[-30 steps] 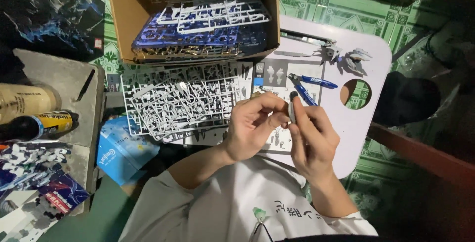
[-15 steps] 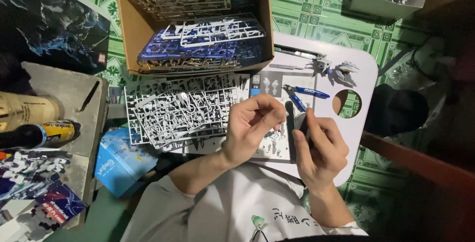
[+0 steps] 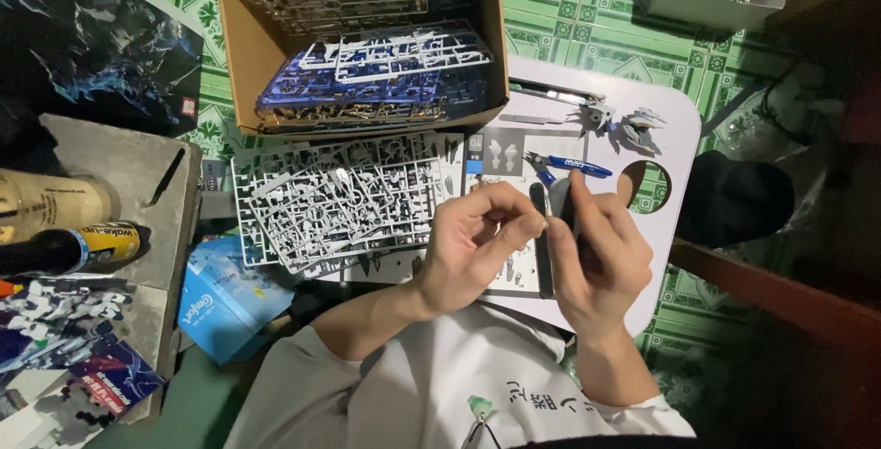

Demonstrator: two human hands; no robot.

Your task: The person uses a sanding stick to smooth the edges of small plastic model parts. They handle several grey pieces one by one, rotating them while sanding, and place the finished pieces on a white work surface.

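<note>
We see a cardboard box (image 3: 240,63) of plastic part frames above a small white table (image 3: 674,151), with a grey part frame (image 3: 335,201) lying beside our hands. Our left hand (image 3: 473,247) pinches a tiny piece, too small to make out, at its fingertips, touching our right hand (image 3: 601,261), which closes around a dark slim tool (image 3: 543,247) over the table; blue-handled nippers (image 3: 564,166) lie just above.

Green patterned floor tiles (image 3: 587,8), dim light.
</note>
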